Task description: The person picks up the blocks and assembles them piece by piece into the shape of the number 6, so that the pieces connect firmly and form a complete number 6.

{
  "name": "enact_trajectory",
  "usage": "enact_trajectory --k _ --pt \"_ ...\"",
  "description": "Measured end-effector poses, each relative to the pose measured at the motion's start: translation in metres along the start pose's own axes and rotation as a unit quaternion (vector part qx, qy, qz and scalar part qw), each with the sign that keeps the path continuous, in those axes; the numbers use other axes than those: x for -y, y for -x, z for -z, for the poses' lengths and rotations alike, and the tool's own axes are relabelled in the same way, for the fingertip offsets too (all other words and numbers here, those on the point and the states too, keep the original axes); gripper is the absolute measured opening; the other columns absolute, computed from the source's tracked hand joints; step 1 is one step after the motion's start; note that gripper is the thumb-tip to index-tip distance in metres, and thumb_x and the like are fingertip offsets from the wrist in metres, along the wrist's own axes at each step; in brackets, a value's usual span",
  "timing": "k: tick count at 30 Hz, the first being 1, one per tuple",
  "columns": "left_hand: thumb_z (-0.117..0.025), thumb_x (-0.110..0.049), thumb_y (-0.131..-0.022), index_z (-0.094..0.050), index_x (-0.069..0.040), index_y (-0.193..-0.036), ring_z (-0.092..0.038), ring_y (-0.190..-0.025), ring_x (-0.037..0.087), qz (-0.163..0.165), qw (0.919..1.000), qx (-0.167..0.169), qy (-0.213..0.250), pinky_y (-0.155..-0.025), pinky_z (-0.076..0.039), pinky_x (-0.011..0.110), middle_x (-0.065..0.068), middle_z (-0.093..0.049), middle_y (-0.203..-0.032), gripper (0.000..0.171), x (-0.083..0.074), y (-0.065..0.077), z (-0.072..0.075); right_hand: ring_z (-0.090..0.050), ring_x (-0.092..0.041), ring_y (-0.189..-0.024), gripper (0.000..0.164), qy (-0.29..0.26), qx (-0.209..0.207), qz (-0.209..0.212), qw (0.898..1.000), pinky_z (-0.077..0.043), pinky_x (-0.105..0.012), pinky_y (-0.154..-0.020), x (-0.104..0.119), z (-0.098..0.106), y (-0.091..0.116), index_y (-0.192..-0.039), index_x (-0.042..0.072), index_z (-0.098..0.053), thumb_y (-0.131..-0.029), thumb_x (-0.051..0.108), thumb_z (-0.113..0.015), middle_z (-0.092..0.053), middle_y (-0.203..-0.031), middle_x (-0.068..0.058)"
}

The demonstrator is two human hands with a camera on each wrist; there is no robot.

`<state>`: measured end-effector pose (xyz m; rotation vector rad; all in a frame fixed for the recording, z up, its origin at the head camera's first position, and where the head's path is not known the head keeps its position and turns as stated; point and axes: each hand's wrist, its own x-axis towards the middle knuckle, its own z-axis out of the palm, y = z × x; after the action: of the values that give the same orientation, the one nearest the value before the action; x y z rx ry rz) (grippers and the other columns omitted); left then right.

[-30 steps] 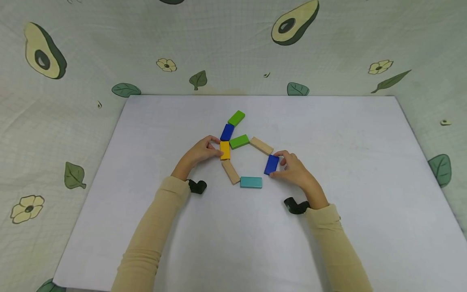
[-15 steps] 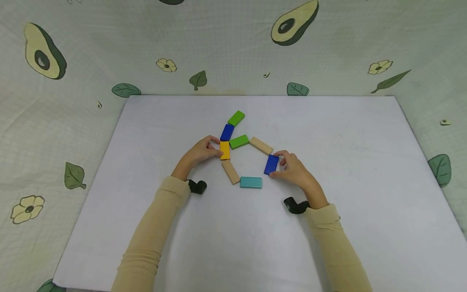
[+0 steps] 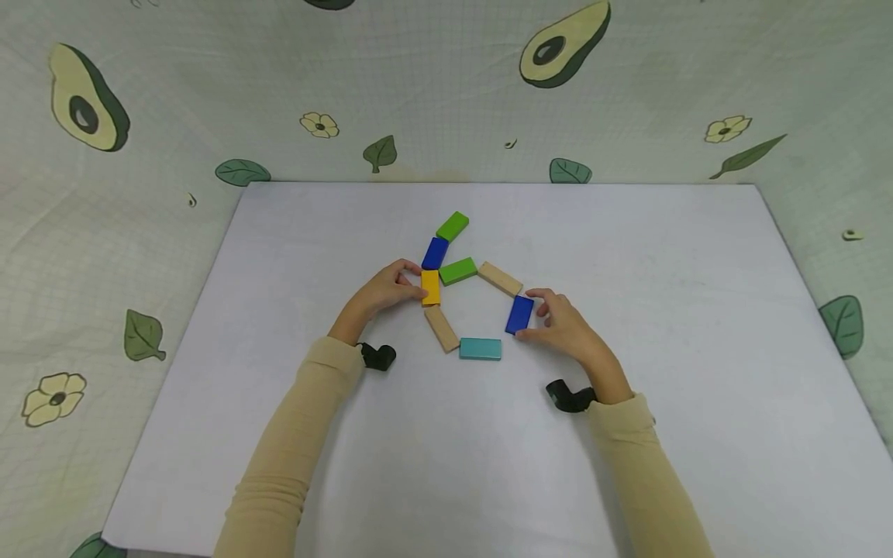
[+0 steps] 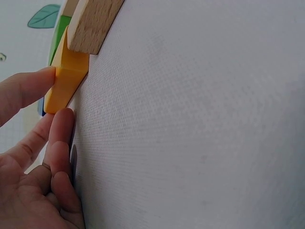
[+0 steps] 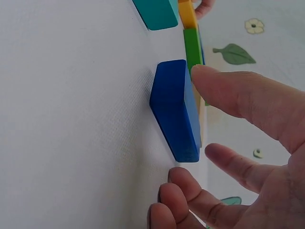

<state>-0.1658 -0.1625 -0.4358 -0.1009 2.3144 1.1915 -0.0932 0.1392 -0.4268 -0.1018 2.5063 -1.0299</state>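
Note:
Several flat blocks lie on the white table in a ring with a tail at the upper left. My left hand (image 3: 387, 287) pinches the yellow block (image 3: 430, 287) between thumb and index finger; in the left wrist view the thumb presses the yellow block (image 4: 64, 83). By the ring's right side, my right hand (image 3: 554, 322) has its thumb at the near corner of a blue block (image 3: 519, 315). Its index finger stands slightly off the far end of that blue block (image 5: 174, 105) in the right wrist view. Below the yellow block, a plain wooden block (image 3: 442, 329) slants toward a teal block (image 3: 480, 349).
A green block (image 3: 457, 270) and another wooden block (image 3: 499, 279) form the ring's top. Another blue block (image 3: 435, 253) and a second green block (image 3: 453, 226) make the tail. Avocado-printed cloth (image 3: 446, 93) hangs behind the table (image 3: 628, 232).
My right hand and wrist have shifted slightly to the right, and its index finger has come away from the blue block. The left hand and the blocks stay in place.

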Motion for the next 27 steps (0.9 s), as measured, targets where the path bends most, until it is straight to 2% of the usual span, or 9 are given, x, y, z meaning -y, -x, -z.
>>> enact_trajectory --k 6,12,17,27 --pt "-0.068 -0.024 -0.083 -0.049 -0.015 -0.123 -0.044 -0.081 0.02 -0.003 1.0 -0.001 -0.004 -0.072 -0.034 0.028 0.004 -0.046 -0.086 0.046 0.001 -0.001 0.0 -0.048 -0.036 -0.108 0.07 -0.015 -0.041 -0.002 0.999 -0.043 -0.047 -0.087 0.002 -0.002 0.014 -0.141 0.005 -0.031 -0.084 0.023 -0.068 -0.047 -0.12 -0.022" --pt "-0.069 -0.023 -0.083 -0.049 -0.014 -0.123 -0.043 -0.081 0.02 -0.005 1.0 0.0 -0.006 -0.071 -0.034 0.028 0.004 -0.046 -0.087 0.046 0.001 -0.001 -0.001 -0.054 -0.029 -0.097 0.057 -0.012 -0.077 0.013 0.997 -0.047 -0.037 -0.076 0.013 -0.01 0.033 -0.134 0.005 -0.042 -0.086 0.021 -0.066 -0.055 -0.11 -0.017" --pt "-0.069 -0.023 -0.083 -0.049 -0.014 -0.124 -0.044 -0.081 0.02 -0.002 1.0 0.0 -0.003 -0.072 -0.034 0.028 0.004 -0.046 -0.087 0.046 -0.001 -0.001 -0.001 -0.056 -0.022 -0.086 0.046 0.004 -0.071 0.026 0.997 -0.046 -0.03 -0.068 0.017 -0.022 0.04 -0.127 0.007 -0.051 -0.086 0.021 -0.066 -0.059 -0.094 -0.009" --pt "-0.069 -0.023 -0.082 -0.049 -0.015 -0.123 -0.043 -0.081 0.02 -0.001 1.0 0.0 -0.001 -0.072 -0.034 0.028 0.004 -0.045 -0.087 0.047 0.0 0.0 0.001 -0.048 -0.013 -0.064 0.039 0.001 -0.056 0.058 0.997 -0.039 -0.023 -0.056 0.02 -0.047 0.035 -0.12 0.008 -0.057 -0.083 0.016 -0.068 -0.057 -0.075 -0.002"
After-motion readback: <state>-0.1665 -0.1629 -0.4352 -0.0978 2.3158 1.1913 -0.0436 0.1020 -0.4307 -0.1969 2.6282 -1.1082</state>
